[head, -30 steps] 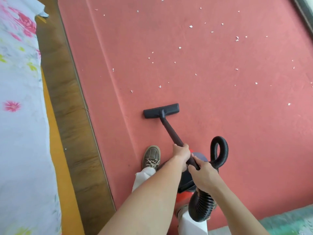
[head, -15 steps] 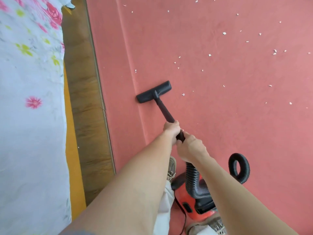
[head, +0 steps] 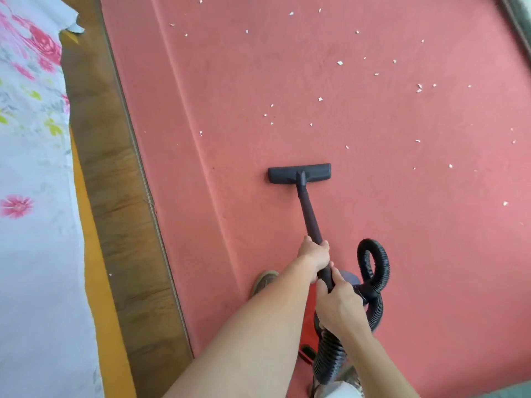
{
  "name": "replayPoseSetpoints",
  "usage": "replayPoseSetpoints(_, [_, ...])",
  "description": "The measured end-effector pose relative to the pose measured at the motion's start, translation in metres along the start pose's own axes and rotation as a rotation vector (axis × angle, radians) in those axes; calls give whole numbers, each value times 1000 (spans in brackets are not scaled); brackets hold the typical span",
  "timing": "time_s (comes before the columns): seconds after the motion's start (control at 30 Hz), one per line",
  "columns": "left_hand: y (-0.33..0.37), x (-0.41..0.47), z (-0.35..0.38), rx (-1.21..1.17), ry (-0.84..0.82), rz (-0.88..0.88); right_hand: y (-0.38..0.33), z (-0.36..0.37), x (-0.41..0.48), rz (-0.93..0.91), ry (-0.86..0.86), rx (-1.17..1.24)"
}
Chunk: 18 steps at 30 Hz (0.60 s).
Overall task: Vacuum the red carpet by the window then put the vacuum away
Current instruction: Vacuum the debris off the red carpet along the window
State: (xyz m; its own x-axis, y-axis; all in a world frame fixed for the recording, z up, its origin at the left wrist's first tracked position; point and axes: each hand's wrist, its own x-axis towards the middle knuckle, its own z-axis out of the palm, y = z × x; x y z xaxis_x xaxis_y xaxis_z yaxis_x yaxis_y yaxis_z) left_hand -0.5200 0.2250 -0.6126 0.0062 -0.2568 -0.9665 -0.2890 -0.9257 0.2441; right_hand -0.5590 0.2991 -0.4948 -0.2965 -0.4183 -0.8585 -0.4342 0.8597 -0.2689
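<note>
A strip of brown wood-grain plank flooring runs between a white bedsheet printed with pink and green flowers, at left, and the red carpet. A yellow-orange band shows just beside the sheet's edge. A dark grey frame crosses the top right corner. Soft, even daylight fills the room.

Bare carpet ahead; hose loops just right.

I can read no writing, brand, number or sign anywhere in my view. The vacuum shows no legible label, and the bed sheet carries only printed flowers, no words.
</note>
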Motion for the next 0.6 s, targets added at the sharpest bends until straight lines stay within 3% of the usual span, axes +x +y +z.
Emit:
replayPoseSetpoints(0.13, [11, -1, 25, 27, -43, 0, 16, -21, 18, 42, -2, 15])
replayPoseSetpoints(0.4, [88, 10, 6, 238, -29, 128, -52, -45, 78, -12, 34, 36])
replayPoseSetpoints(0.6, [55, -7, 11, 266, -88, 41, -31, -37, 24, 24, 26, 98])
